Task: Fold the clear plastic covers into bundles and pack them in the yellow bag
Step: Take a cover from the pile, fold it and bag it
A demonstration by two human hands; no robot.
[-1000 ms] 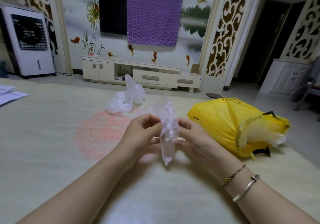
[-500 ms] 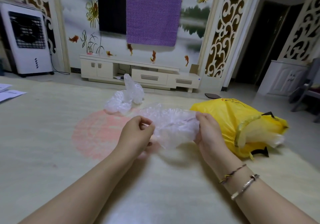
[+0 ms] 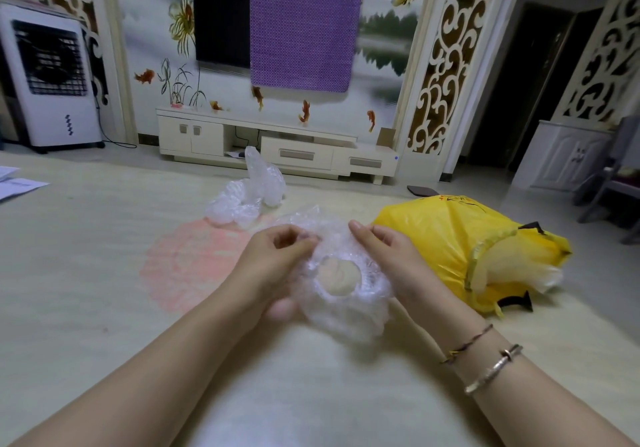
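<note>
Crinkled clear plastic, a round elasticated cover (image 3: 341,287) with a gathered opening at its centre, is held above the pale table (image 3: 86,273), just left of the yellow plastic bag (image 3: 446,239). The left hand (image 3: 273,263) pinches the cover's far rim between curled fingers and thumb. The right hand (image 3: 384,256) grips the opposite rim, fingers curled over the edge, so the cover hangs spread between them, its opening facing the camera. The yellow bag lies on its side to the right, its mouth turned away from the hands. Beyond the held cover, further from the bag, a loose heap of more clear covers (image 3: 247,192) waits on the table.

To fold well, it seems best to bring the two rims together evenly, press the air out, then roll tightly so the bundle does not spring open.

The fingertips under the film are hard to make out, as are the cover's layers. What the yellow bag already holds cannot be told; pale film bulges at its mouth
</note>
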